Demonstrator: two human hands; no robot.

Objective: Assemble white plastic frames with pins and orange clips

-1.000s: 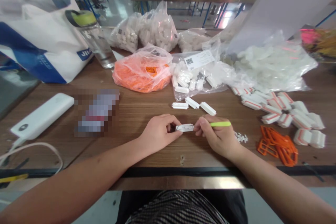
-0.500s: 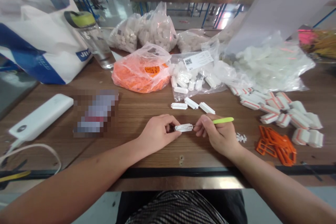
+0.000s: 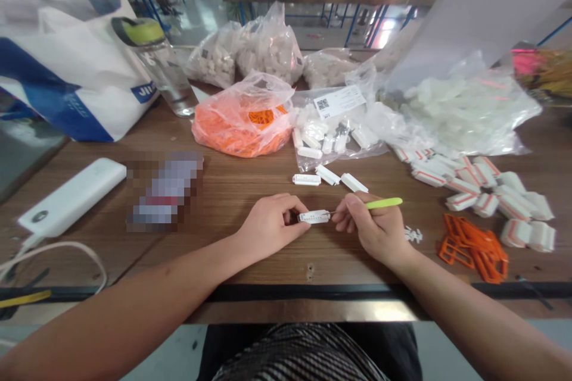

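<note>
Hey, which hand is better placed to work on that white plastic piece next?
Probably the right hand: it holds the green-handled pick with its tip at the white plastic piece, while the left hand is busy pinching that piece.

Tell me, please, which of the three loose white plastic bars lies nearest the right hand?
The rightmost white plastic bar, slanting just beyond the right hand; the other two lie further left.

Left hand [image 3: 272, 226] holds white part [image 3: 314, 216]; right hand [image 3: 373, 227] holds green pick [image 3: 383, 203]
</note>
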